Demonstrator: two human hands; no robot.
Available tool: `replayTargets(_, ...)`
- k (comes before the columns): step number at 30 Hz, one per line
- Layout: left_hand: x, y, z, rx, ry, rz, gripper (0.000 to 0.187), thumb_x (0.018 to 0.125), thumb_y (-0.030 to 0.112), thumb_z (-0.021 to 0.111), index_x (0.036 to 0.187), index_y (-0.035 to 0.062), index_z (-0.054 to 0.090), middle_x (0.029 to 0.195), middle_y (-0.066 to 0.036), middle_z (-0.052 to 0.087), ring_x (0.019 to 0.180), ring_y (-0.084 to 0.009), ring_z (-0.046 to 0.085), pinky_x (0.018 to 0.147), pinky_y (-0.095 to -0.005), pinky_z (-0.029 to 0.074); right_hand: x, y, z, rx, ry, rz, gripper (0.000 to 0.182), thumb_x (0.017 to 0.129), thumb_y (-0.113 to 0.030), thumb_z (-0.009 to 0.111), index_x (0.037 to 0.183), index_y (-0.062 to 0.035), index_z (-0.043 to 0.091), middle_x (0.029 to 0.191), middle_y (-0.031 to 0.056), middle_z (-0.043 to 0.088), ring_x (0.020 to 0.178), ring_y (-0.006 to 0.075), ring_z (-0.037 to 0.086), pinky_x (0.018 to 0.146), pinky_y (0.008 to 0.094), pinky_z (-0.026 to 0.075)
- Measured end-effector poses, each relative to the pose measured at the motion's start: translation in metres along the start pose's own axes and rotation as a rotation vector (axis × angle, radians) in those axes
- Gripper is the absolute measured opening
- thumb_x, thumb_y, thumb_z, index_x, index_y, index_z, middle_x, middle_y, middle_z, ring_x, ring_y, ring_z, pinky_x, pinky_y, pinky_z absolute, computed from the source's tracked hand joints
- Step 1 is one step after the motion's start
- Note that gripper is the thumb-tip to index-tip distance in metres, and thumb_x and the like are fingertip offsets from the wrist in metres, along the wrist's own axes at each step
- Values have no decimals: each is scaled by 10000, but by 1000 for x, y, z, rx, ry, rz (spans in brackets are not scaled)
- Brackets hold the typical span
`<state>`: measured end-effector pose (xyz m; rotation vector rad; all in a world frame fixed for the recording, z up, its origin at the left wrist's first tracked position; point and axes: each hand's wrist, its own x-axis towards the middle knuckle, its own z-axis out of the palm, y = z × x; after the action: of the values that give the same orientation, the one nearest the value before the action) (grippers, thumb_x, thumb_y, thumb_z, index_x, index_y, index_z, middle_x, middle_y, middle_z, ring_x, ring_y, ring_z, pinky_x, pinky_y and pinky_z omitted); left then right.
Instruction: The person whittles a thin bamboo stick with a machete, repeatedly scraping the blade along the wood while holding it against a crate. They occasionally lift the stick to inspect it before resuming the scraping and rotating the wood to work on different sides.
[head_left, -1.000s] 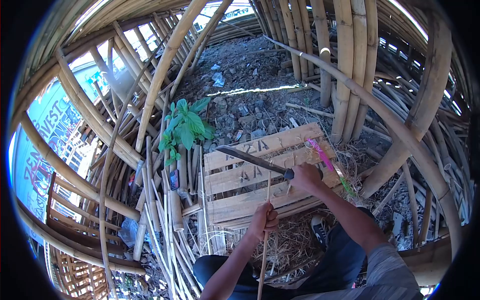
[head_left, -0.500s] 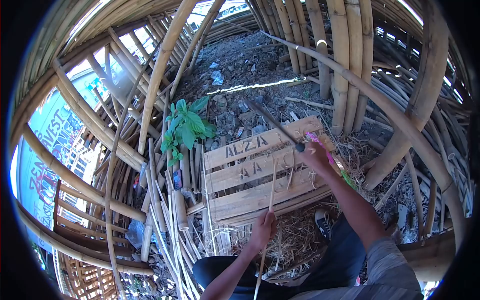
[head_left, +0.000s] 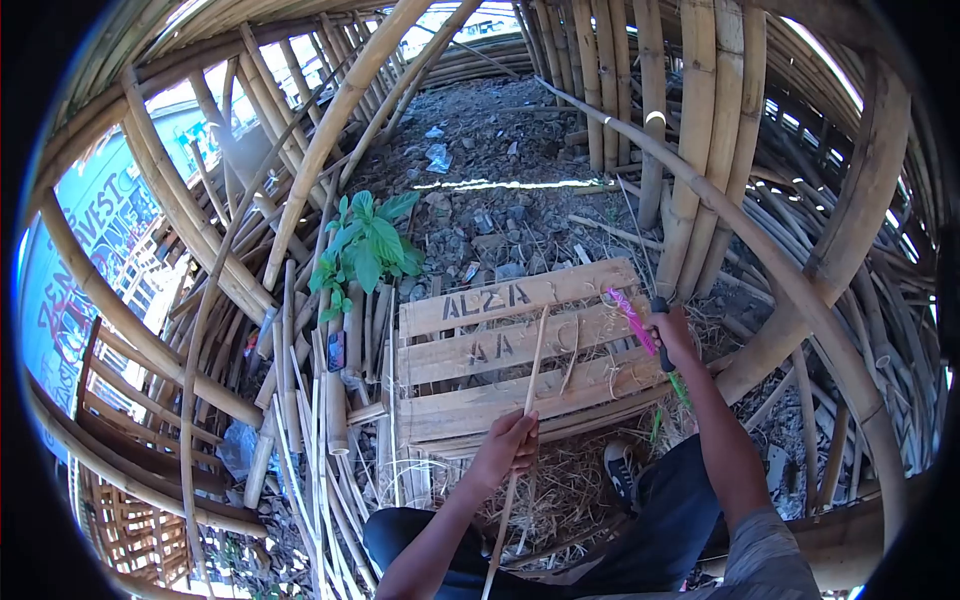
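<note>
My left hand is closed round a long thin bamboo strip, which slants upward across the front of a wooden crate lettered ALZA AA. To the right, my right hand grips the black handle of a machete. Its narrow blade points up and away, seen nearly edge-on. A bright pink wrapper lies on the crate's right end beside that hand. The blade and the strip are apart.
Several pale split strips lie left of the crate, near a phone. A leafy green plant grows behind them. Bamboo posts and a slanting pole stand on the right. Shavings cover the ground before my legs.
My right hand has moved right and slightly down, and the machete has swung from pointing up-left over the crate to pointing nearly straight away. My left hand has shifted slightly left, still holding the strip.
</note>
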<state>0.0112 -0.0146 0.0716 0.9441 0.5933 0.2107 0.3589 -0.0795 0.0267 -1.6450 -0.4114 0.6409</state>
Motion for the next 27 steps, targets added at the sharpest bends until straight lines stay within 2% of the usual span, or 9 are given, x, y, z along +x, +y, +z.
replayTargets(4,0,9,5,4,77,54,246,951,261,490,775,111,404,525,57,287,392,-38,278,343,-200,217,-4,-3,18,-103,-117,-57,133,641,-65,598,562,-38,495,482,15,478,370,96,443,349,234,338)
replayTargets(6,0,15,8,25,110,120,234,945,248,503,782,110,408,522,58,287,389,-37,278,341,-201,221,-8,-4,29,-190,-101,-111,140,644,-69,601,564,-30,492,472,11,472,357,99,438,348,234,342)
replayTargets(8,0,20,8,47,135,188,222,940,235,516,789,109,411,519,58,287,386,-36,278,338,-203,225,-28,-24,42,-260,-170,-77,119,663,-82,613,653,5,532,485,28,513,372,109,486,350,255,364)
replayTargets(10,1,25,7,122,147,276,248,953,296,477,807,103,422,509,52,289,376,-41,279,333,-208,236,-52,-35,59,-215,-194,-97,126,663,-75,624,653,-6,519,482,26,490,365,106,452,353,252,348)
replayTargets(12,1,29,7,70,127,290,277,959,329,442,809,97,428,504,46,291,370,-47,277,330,-211,244,-71,-40,72,121,-362,99,150,669,-70,638,632,-24,501,485,25,465,360,100,406,356,249,323)
replayTargets(15,3,34,7,-12,71,299,337,967,377,379,812,85,441,495,32,297,360,-60,276,326,-215,257,-100,-53,82,266,-448,170,165,679,-50,639,615,-40,487,490,22,445,360,93,372,361,245,301)
replayTargets(19,3,38,10,-48,19,302,351,965,375,361,810,75,456,487,20,310,354,-73,279,325,-220,271,-117,-57,84,325,-453,124,190,691,-39,646,606,-48,477,485,14,438,354,94,375,363,251,297)
replayTargets(23,5,38,6,-76,17,277,353,967,378,359,815,75,458,486,21,314,355,-74,285,328,-219,274,-126,-58,82,364,-440,163,195,693,-46,654,610,-46,477,485,12,441,349,92,371,359,251,297)
replayTargets(27,6,39,2,-57,0,256,366,969,398,360,835,77,473,491,22,318,362,-73,293,338,-223,284,-118,-49,79,323,-429,146,148,701,-47,647,658,-30,506,484,15,448,344,97,379,356,257,299)
